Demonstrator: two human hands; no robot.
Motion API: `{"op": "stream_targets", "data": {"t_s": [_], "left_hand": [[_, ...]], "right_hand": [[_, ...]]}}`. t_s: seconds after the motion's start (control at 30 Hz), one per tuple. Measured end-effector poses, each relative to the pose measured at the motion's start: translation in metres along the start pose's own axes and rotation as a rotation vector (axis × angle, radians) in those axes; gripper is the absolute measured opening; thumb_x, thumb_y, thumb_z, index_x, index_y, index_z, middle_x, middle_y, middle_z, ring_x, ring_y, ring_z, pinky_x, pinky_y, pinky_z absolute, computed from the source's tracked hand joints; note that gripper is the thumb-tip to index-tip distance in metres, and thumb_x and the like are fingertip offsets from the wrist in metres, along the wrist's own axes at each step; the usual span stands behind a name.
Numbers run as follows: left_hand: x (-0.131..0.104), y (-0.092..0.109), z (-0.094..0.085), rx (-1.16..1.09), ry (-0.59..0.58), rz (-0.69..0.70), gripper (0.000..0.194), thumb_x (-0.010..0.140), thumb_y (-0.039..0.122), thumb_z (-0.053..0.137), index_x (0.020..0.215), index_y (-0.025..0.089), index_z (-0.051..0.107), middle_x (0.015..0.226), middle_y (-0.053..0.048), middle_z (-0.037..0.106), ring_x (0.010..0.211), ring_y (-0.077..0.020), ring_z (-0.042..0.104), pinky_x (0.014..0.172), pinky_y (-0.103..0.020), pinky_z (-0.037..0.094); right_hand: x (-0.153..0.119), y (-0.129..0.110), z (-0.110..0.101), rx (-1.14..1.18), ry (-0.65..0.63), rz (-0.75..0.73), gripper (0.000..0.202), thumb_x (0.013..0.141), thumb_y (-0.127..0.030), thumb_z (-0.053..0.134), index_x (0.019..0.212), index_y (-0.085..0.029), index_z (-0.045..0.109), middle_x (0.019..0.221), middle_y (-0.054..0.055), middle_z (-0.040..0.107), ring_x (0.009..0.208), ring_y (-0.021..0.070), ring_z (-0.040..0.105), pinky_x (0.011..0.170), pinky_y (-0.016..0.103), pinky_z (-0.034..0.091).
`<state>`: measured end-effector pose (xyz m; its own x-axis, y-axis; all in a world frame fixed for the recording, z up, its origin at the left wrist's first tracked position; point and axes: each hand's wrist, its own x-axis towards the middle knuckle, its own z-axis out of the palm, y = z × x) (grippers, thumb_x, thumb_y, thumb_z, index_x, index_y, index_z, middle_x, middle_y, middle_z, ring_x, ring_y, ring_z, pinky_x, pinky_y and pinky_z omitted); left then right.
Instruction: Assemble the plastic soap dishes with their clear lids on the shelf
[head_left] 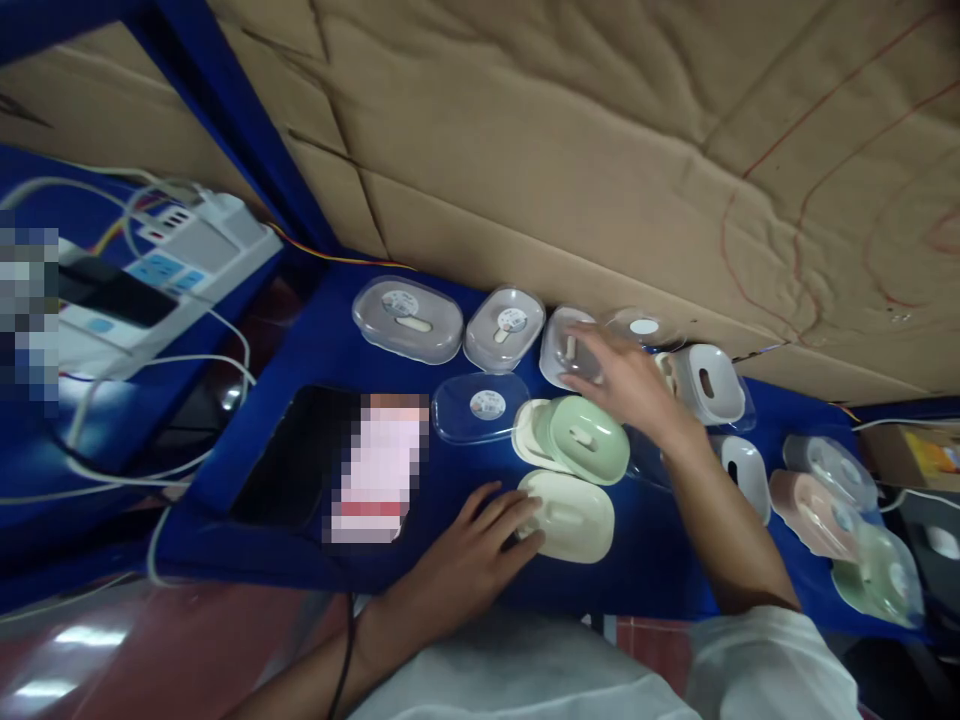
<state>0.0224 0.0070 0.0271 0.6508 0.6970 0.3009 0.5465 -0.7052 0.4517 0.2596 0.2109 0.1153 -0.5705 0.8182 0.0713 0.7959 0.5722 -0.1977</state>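
My right hand [626, 375] reaches to the back of the blue table and has its thumb and fingers across a soap box [559, 345] with a clear lid. My left hand [487, 535] lies at the front with its fingers stretched out, the tips at the left edge of a cream soap dish [577, 515]. Behind that dish, a green soap dish [592, 440] overlaps another cream piece [529, 435]. A loose clear lid [457, 410] with a round label lies to their left.
Two lidded soap boxes [409, 330] stand along the cardboard wall [525, 150]. White dishes [716, 385] and several pink and green lidded boxes [814, 515] are on the right. A phone [379, 470] lies left of my hands, with a power strip [195, 260] and cables farther left.
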Motion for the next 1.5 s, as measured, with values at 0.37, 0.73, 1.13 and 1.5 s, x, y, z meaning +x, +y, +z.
{"op": "stream_targets", "data": {"t_s": [0.37, 0.73, 1.13, 1.5], "left_hand": [[-0.001, -0.01, -0.004, -0.072, 0.026, 0.073, 0.027, 0.103, 0.015, 0.061, 0.13, 0.02, 0.066, 0.143, -0.012, 0.067, 0.134, -0.0296, 0.06, 0.117, -0.052, 0.043], [-0.001, -0.009, -0.001, -0.014, -0.039, 0.046, 0.026, 0.103, 0.019, 0.066, 0.129, 0.019, 0.066, 0.147, -0.013, 0.064, 0.135, -0.0308, 0.059, 0.118, -0.053, 0.041], [0.007, -0.01, -0.001, -0.036, -0.023, 0.011, 0.026, 0.103, 0.02, 0.065, 0.129, 0.019, 0.067, 0.145, -0.013, 0.066, 0.131, -0.0301, 0.061, 0.113, -0.05, 0.044], [0.011, -0.01, -0.003, -0.062, 0.042, 0.0, 0.022, 0.102, 0.02, 0.067, 0.124, 0.02, 0.069, 0.14, -0.012, 0.068, 0.125, -0.0277, 0.064, 0.108, -0.047, 0.047]], "right_hand": [[-0.03, 0.024, -0.021, 0.097, 0.264, 0.104, 0.044, 0.104, -0.048, 0.063, 0.144, -0.029, 0.064, 0.152, 0.012, 0.064, 0.143, 0.032, 0.06, 0.121, 0.056, 0.048], [-0.007, 0.016, 0.01, 0.179, 0.034, 0.072, 0.063, 0.099, -0.053, 0.07, 0.155, -0.028, 0.057, 0.165, 0.011, 0.052, 0.152, 0.0328, 0.052, 0.124, 0.055, 0.043], [-0.001, -0.019, 0.008, -0.132, 0.061, 0.065, 0.052, 0.107, -0.047, 0.055, 0.155, -0.027, 0.055, 0.165, 0.012, 0.051, 0.154, 0.0362, 0.045, 0.123, 0.059, 0.04], [-0.008, -0.019, 0.008, -0.127, 0.068, 0.1, 0.038, 0.11, -0.026, 0.041, 0.128, -0.025, 0.075, 0.131, 0.01, 0.075, 0.125, 0.0323, 0.067, 0.11, 0.051, 0.049]]}}
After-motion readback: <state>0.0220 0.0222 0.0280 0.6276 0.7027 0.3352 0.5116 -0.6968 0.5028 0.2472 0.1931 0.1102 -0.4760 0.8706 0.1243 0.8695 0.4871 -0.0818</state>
